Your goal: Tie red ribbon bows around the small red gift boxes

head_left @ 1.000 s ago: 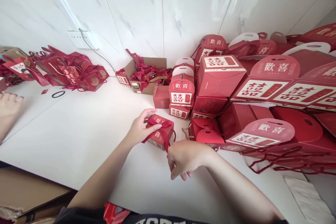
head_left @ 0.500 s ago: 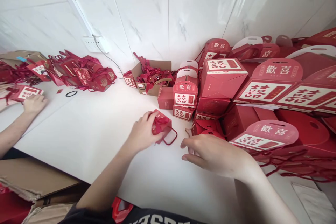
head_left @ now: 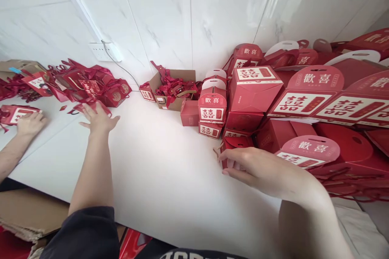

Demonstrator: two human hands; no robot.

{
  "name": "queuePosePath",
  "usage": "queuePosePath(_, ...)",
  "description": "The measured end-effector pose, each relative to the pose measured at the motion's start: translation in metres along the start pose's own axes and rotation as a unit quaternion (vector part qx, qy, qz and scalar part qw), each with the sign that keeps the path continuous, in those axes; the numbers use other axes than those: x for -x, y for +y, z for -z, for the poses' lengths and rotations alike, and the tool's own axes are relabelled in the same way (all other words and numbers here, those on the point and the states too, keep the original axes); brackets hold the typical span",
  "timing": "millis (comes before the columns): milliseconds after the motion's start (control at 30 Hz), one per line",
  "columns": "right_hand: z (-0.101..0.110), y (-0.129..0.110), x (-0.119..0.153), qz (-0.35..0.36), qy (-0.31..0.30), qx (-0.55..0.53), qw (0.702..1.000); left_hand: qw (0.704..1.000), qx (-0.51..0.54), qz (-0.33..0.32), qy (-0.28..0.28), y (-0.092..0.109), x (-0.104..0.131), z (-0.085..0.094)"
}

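Presently: one small red box (head_left: 79, 107), blurred, mostly covered by the left hand (head_left: 99, 118), open with fingers spread. Just beyond that hand, a heap of red boxes (head_left: 91, 83). Well to its right, the right hand (head_left: 252, 166), half-curled at a red carton (head_left: 238, 142); grip cannot be told. Beneath, one white table (head_left: 158, 170); behind, a marbled tile wall (head_left: 158, 20). Changed: the small red box, formerly mid-table, now lies leftward beside the heap.

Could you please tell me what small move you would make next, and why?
I would probably draw the flapped red box out along the white table with the right hand, since its fingers curl at that box's end, while the left hand is spread beside the pile of ribboned boxes.
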State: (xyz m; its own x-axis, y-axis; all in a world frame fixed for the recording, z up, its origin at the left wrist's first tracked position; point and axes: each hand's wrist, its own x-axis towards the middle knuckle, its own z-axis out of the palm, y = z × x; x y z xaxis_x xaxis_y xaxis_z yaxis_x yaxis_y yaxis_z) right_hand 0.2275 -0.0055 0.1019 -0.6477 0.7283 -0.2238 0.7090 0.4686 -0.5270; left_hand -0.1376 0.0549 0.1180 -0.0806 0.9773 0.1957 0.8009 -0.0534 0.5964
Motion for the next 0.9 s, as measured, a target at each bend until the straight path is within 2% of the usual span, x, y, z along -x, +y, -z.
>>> queuePosePath(67,0.006,0.001,0.007,-0.01,0.018,-0.007,1.0,1.0,0.004,-0.016,-0.015,-0.004,0.001,-0.013)
queuePosePath(133,0.012,0.003,0.015,-0.018,0.039,-0.011,0.999,0.998,-0.003,-0.034,-0.06,-0.011,-0.001,-0.025)
queuePosePath(233,0.017,0.011,0.028,-0.04,0.086,-0.001,0.996,0.983,-0.03,-0.039,-0.175,-0.014,-0.006,-0.041)
queuePosePath(333,0.021,0.019,0.044,-0.075,0.151,0.023,0.985,0.955,-0.035,-0.051,-0.291,0.005,-0.007,-0.064)
queuePosePath(400,0.023,0.021,0.053,-0.089,0.193,0.036,0.976,0.932,-0.011,-0.11,-0.345,0.029,0.001,-0.087)
queuePosePath(467,0.025,0.021,0.059,-0.089,0.218,0.038,0.971,0.928,0.036,-0.176,-0.327,0.054,0.015,-0.116)
queuePosePath(533,0.026,0.02,0.062,-0.084,0.222,0.031,0.971,0.938,0.073,-0.204,-0.272,0.075,0.03,-0.148)
queuePosePath(600,0.026,0.018,0.061,-0.081,0.217,0.024,0.973,0.94,0.072,-0.23,-0.241,0.089,0.042,-0.176)
queuePosePath(667,0.026,0.017,0.059,-0.083,0.213,0.021,0.973,0.936,0.077,-0.249,-0.238,0.095,0.048,-0.194)
queuePosePath(700,0.026,0.017,0.058,-0.084,0.212,0.021,0.973,0.932,0.084,-0.256,-0.244,0.096,0.048,-0.198)
queuePosePath(767,0.026,0.017,0.056,-0.084,0.212,0.025,0.973,0.919,0.101,-0.266,-0.273,0.095,0.043,-0.195)
queuePosePath(833,0.025,0.016,0.055,-0.079,0.208,0.032,0.974,0.894,0.112,-0.277,-0.335,0.092,0.032,-0.179)
queuePosePath(900,0.025,0.015,0.053,-0.075,0.199,0.038,0.976,0.85,0.103,-0.292,-0.427,0.085,0.02,-0.154)
